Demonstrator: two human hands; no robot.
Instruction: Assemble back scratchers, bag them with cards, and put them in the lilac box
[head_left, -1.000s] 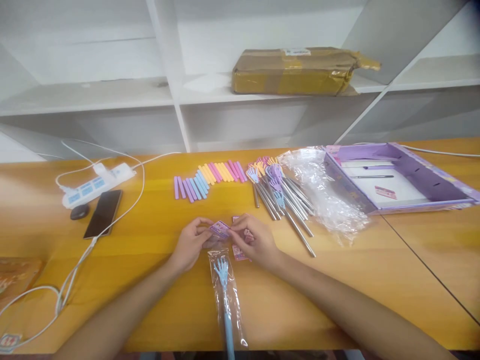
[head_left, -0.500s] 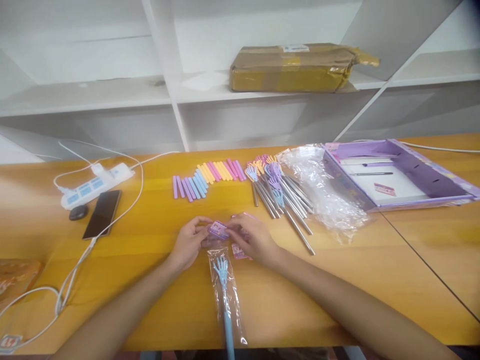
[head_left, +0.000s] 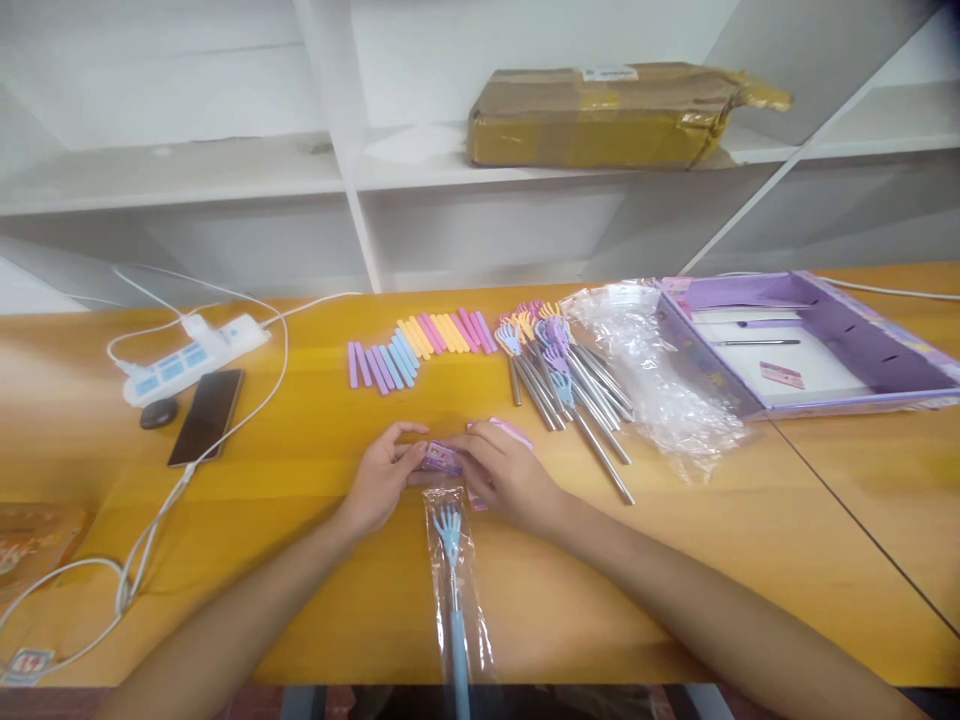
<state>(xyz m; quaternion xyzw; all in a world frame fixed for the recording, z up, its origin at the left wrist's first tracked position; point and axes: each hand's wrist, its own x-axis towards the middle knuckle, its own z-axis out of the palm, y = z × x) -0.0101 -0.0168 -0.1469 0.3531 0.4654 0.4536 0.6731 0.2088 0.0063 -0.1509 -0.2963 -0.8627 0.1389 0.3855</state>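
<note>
Between my two hands is a small purple printed card [head_left: 442, 458]. My left hand [head_left: 381, 478] pinches its left end, and my right hand [head_left: 511, 476] grips its right end, hiding part of it. More pink printed cards [head_left: 511, 432] lie under and behind my right hand. Just below the hands, a blue back scratcher [head_left: 450, 540] with a hand-shaped head lies in a clear plastic sleeve [head_left: 472, 590], its handle pointing toward me. Further back is a heap of back scratchers [head_left: 559, 365] with metal rods and coloured heads.
Coloured tubes [head_left: 386, 365] lie in a row at the back. Clear plastic bags [head_left: 660, 390] are piled beside a purple box [head_left: 817, 350]. A power strip [head_left: 199, 360], phone [head_left: 206, 415] and cables lie left. A taped carton [head_left: 600, 120] sits on the shelf.
The card has turned flatter between my fingers, and my right hand now covers more of it and the cards beneath. The whole view has shifted slightly.
</note>
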